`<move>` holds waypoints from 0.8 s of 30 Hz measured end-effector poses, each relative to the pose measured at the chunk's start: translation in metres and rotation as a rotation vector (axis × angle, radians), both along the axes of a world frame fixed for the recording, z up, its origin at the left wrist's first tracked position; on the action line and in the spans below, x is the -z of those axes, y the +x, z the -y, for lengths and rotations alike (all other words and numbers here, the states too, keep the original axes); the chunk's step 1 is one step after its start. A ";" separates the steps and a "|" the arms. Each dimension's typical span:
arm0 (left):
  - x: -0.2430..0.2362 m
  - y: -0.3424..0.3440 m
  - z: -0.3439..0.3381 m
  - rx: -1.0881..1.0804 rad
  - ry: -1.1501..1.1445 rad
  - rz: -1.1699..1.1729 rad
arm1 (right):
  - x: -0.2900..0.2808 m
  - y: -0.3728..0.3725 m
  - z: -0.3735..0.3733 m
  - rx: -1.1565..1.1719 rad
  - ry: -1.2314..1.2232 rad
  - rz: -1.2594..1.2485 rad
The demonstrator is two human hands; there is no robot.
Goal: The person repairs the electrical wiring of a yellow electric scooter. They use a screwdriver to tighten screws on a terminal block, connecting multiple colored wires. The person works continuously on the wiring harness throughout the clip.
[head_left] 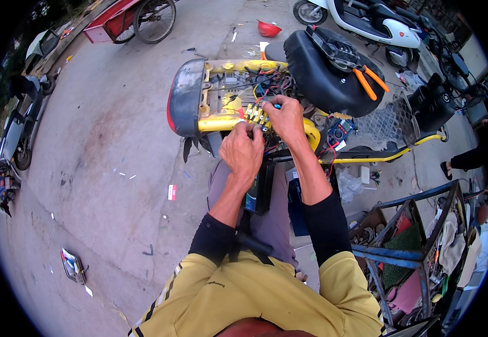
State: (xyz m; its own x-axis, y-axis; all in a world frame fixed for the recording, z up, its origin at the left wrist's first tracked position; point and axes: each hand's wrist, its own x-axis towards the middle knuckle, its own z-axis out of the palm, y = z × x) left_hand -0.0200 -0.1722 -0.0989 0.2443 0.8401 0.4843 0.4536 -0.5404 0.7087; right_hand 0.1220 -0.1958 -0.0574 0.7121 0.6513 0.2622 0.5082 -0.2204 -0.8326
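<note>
An electric scooter's yellow frame [216, 124] lies open in front of me, wires bunched inside. Over its near rail, a yellow-and-black block with metal terminals [257, 114] sits between my hands. My left hand [240, 150] has its fingertips pinched at the block's near edge; what they grip is hidden. From the right, my right hand [286, 118] reaches onto the block with thumb and fingers pinched together. A small bit of blue shows by its fingers, too little to name. Loose wires [269, 78] run just beyond both hands.
Orange-handled pliers [370, 82] rest on the black seat [322, 78]. A multimeter [340, 129] with leads lies right of the frame. A metal rack of parts [393, 253] stands near right. Behind are a red cart [115, 25] and a white scooter [367, 22]. Someone's leg [468, 160] shows far right.
</note>
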 end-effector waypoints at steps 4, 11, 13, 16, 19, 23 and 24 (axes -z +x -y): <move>-0.003 0.001 -0.001 -0.008 -0.042 -0.016 | -0.002 -0.002 0.002 0.000 -0.009 -0.001; -0.013 0.006 0.001 -0.047 -0.120 -0.008 | -0.002 0.003 0.001 -0.008 -0.017 0.009; -0.009 0.007 0.004 -0.061 -0.144 0.006 | -0.004 0.002 0.004 -0.012 -0.033 0.006; -0.006 0.008 0.004 -0.057 -0.131 0.033 | -0.001 0.006 0.002 -0.021 -0.031 0.026; -0.007 0.008 0.002 -0.053 -0.120 0.016 | -0.002 0.004 0.001 -0.017 -0.029 -0.002; -0.019 0.007 0.001 -0.050 -0.104 -0.105 | -0.002 0.008 0.001 -0.049 -0.052 -0.016; -0.019 0.007 0.000 -0.047 -0.105 -0.112 | -0.002 0.010 0.002 -0.077 -0.041 -0.035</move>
State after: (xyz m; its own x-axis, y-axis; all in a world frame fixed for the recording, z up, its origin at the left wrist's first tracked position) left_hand -0.0132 -0.1723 -0.0798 0.2506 0.8964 0.3656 0.5559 -0.4424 0.7038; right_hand 0.1322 -0.1975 -0.0554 0.6675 0.7146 0.2095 0.4954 -0.2162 -0.8413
